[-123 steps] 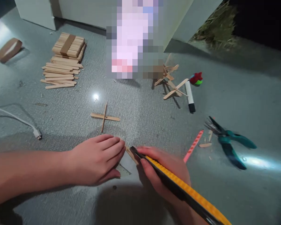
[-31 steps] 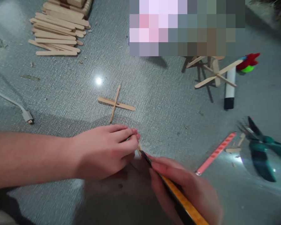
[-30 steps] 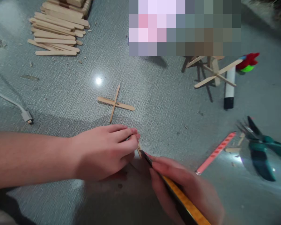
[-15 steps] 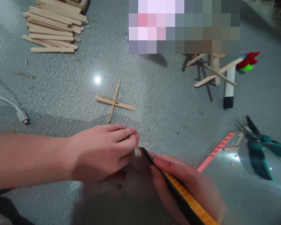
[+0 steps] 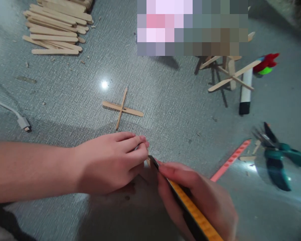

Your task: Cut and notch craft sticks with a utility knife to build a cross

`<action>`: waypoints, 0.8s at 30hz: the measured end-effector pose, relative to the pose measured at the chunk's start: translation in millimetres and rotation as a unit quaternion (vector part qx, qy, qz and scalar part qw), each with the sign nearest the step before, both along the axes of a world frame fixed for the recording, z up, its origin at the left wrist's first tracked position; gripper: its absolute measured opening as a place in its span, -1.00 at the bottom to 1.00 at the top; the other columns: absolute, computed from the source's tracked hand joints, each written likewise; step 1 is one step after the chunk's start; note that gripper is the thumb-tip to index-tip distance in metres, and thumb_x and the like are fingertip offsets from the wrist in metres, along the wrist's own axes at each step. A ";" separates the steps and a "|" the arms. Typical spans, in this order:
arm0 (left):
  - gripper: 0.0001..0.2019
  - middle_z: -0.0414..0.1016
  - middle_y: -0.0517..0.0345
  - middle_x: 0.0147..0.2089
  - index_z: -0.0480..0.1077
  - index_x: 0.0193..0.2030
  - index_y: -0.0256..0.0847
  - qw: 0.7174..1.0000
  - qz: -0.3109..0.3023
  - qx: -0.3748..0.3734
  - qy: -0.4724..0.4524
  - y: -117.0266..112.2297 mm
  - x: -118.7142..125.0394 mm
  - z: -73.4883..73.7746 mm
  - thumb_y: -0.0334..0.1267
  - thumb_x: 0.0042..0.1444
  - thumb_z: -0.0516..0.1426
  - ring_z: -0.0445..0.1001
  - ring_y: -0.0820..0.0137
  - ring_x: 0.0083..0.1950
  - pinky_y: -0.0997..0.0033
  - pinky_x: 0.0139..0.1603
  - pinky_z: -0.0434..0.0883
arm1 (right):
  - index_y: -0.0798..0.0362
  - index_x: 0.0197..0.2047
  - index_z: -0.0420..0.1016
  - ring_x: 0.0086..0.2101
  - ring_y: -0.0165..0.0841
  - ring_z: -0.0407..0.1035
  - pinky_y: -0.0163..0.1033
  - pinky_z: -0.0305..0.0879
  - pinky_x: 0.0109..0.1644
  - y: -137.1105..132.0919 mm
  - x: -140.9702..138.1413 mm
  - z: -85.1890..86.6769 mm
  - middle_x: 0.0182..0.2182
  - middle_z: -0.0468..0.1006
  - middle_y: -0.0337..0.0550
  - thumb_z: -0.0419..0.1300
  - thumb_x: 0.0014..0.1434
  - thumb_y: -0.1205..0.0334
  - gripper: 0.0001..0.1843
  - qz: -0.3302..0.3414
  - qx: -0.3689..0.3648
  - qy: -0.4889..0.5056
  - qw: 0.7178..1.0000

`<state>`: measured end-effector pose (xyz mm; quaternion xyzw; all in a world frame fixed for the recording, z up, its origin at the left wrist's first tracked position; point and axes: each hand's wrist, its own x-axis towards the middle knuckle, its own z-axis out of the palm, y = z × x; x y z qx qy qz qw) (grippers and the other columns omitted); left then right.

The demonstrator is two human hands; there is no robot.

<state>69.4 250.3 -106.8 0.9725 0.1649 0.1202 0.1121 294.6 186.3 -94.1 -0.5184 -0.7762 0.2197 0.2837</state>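
My left hand (image 5: 115,160) is closed low over the table, its fingers pinching a wooden craft stick (image 5: 148,161). Only a short end of that stick shows past the fingertips; the rest is hidden beneath the hand. In my right hand (image 5: 198,194) is a yellow and black utility knife (image 5: 188,204), held like a pen. Its dark blade touches or almost touches the stick beside my left fingertips. Just beyond my left hand lie two craft sticks crossed into an X (image 5: 122,109).
A pile of craft sticks (image 5: 55,33) lies at the far left, a white cable (image 5: 22,122) nearer. To the right are a pink strip (image 5: 232,159), green-handled pliers (image 5: 278,150), a white marker (image 5: 246,87) and a stick structure (image 5: 232,75). A blurred patch hides the back.
My right hand and the knife have shifted slightly left, bringing the blade closer to my left fingertips. My left hand stays nearly in place.
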 end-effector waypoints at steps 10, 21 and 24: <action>-0.68 0.58 -0.12 0.09 0.60 -0.06 -0.37 1.000 0.012 0.022 -0.003 -1.5 1.0 0.0 -0.16 0.32 0.13 0.54 0.09 0.17 0.13 0.24 0.50 | -0.07 -0.10 0.45 -0.44 -0.33 0.62 -0.27 0.62 -0.31 -8.4 -2.1 4.2 -0.27 0.71 -0.20 0.21 0.25 0.39 -0.80 -0.010 -0.013 -0.018 1.000; -0.46 0.52 -0.23 0.15 0.58 0.00 -0.43 1.000 -0.006 -0.006 0.004 -1.3 -2.4 -1.6 0.11 0.22 0.24 0.47 0.00 0.24 0.05 0.29 0.45 | -0.06 -0.16 0.46 -0.44 -0.29 0.65 -0.26 0.63 -0.36 -1.6 11.6 -5.0 -0.31 0.74 -0.19 0.18 0.28 0.34 -0.89 0.008 0.011 -0.016 1.000; -0.47 0.52 -0.21 0.15 0.58 0.00 -0.41 1.000 -0.004 -0.005 0.005 -1.4 -1.9 -1.2 0.11 0.23 0.23 0.47 0.01 0.24 0.07 0.30 0.44 | -0.05 -0.17 0.46 -0.43 -0.28 0.65 -0.28 0.64 -0.34 -1.0 7.9 -5.5 -0.33 0.74 -0.17 0.19 0.27 0.35 -0.89 0.006 0.010 -0.012 1.000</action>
